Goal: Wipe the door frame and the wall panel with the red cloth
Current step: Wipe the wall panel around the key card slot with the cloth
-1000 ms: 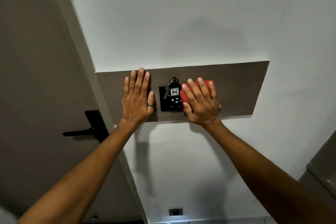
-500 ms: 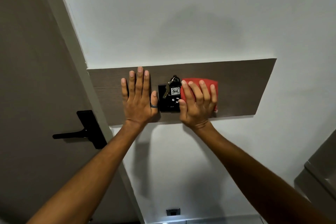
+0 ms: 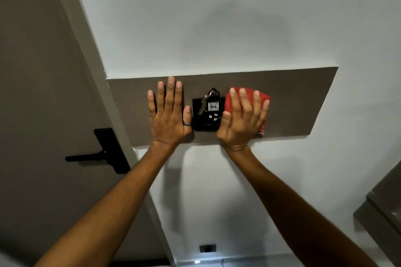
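**Red cloth pinned to wall panel under right hand, next to key switch**

- Red cloth (image 3: 249, 98): bunched, flat against the wall panel (image 3: 299, 102), roughly mid-panel, just right of the black switch plate (image 3: 198, 123). The cloth's top edge and right corner stick out past the fingertips; a small bit shows below the palm near the panel's lower edge.
- Right hand (image 3: 242, 123): open, fingers spread and slightly curved, pressing the cloth onto the panel. No pinch, no fist; palm sits on top of the cloth. Thumb lies along the right edge of the switch plate, touching or just overlapping it; cannot tell which. Heel of the hand sits at the panel's lower edge.
- Left hand (image 3: 168, 115): open and flat, fingers straight and close together, palm against the bare panel left of the switch plate. Holds nothing. Dark ring (image 3: 187, 124) on the thumb. Thumb is just beside the plate's left edge. Middle fingertip reaches the panel's upper edge.
- The 2 hands flank the switch plate; cloth is only under the right one, apart from the left.
- Key bunch with tag (image 3: 212, 105) hangs on the plate between the hands; tag reads 406.
- Door frame (image 3: 91, 56) runs along the panel's left end; door (image 3: 32, 93) with black handle (image 3: 102, 154) beyond it, well apart from both hands and the cloth.
- Small dark outlet (image 3: 207, 248) low on the white wall (image 3: 217, 17).
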The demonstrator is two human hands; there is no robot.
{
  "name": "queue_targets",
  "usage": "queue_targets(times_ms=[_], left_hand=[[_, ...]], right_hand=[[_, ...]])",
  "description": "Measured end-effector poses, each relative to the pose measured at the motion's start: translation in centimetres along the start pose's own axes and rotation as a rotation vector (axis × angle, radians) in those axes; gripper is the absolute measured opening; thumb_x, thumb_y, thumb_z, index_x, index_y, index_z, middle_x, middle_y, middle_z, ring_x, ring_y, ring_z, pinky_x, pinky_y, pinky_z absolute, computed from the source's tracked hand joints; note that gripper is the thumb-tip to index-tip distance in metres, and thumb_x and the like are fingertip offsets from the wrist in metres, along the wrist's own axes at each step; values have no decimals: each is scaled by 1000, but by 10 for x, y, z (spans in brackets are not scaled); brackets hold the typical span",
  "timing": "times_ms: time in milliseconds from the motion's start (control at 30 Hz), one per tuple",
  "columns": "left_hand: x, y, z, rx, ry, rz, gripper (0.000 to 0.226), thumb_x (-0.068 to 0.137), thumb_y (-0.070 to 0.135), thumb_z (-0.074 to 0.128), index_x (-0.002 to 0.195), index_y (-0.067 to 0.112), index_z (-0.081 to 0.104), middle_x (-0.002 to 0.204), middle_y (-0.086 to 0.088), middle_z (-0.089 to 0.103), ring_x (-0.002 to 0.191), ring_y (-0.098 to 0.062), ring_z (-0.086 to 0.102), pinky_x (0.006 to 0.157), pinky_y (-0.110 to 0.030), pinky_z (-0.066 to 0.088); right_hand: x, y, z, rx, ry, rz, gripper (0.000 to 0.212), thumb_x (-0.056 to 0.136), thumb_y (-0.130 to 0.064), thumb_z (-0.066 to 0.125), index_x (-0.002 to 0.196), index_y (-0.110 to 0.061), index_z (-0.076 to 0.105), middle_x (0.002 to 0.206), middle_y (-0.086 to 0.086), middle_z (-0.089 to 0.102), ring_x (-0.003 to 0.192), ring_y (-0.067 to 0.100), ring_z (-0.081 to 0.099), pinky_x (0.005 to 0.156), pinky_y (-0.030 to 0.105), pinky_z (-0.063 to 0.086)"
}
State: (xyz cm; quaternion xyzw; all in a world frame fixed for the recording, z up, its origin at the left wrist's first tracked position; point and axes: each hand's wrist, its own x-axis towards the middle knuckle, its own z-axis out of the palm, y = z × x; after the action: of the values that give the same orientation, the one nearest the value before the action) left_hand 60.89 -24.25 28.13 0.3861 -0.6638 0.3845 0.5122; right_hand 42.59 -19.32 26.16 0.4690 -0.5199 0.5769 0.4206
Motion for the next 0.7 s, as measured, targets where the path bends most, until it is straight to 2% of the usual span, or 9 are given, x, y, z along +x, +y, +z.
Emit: queue_targets(times_ms=[33,167,300,400,433,533,633,667,700], left_hand=[[1,0,0,7,-3,-4,65,103,35,34,160,10,15,170,-6,6,157,-22,-3,129,-48,2],[-2,-1,0,21,-18,-36,64,103,34,35,159,7,21,160,-19,36,157,-22,-2,128,-48,4],[1,1,-4,20,-28,-30,63,103,33,35,158,5,24,158,-21,38,157,-21,-5,128,-48,2],[-1,0,-2,25,-23,-30,64,103,33,34,159,6,21,159,-21,36,157,-22,-3,129,-48,2],[-2,0,-1,27,-19,-28,64,104,33,34,160,7,19,160,-20,35,158,-23,-2,129,-48,3],[-4,0,0,30,-2,-20,64,104,34,34,160,7,17,163,-15,28,157,-24,1,129,-49,4],[-4,2,-1,22,-5,0,65,104,33,34,160,8,14,165,-9,19,158,-24,-1,129,-48,2],[-3,1,-1,22,3,-3,65,103,33,34,160,8,14,165,-11,20,158,-24,-1,129,-48,2],[0,2,1,19,7,-6,66,103,33,35,160,8,13,164,-14,24,158,-24,-1,129,-48,1]], right_hand=[[-5,-6,0,10,-20,-18,53,109,-39,32,148,-14,57,151,8,55,146,38,44,131,56,18],[-5,48,-14,83,-131,-463,54,108,-38,35,152,-11,51,155,9,49,146,40,44,129,58,24],[-10,52,-23,54,-140,-446,48,107,-32,47,149,-11,55,155,9,53,146,39,48,129,54,26],[29,60,-13,108,-100,-598,50,106,-35,53,152,-17,54,156,5,55,148,32,49,128,50,31],[39,58,-6,108,-78,-572,51,105,-37,55,153,-19,53,156,3,55,149,30,47,128,50,31],[25,39,-2,81,-76,-414,53,106,-44,48,154,-22,51,158,2,53,151,30,44,128,55,27],[7,68,-10,59,-82,-626,53,107,-44,41,152,-20,54,158,5,51,149,32,46,128,55,30],[8,74,-7,56,-81,-654,52,106,-43,41,151,-20,55,158,7,51,148,32,47,128,55,30],[7,72,-6,43,-77,-583,52,106,-43,41,151,-21,55,157,8,51,148,32,46,128,54,29]])
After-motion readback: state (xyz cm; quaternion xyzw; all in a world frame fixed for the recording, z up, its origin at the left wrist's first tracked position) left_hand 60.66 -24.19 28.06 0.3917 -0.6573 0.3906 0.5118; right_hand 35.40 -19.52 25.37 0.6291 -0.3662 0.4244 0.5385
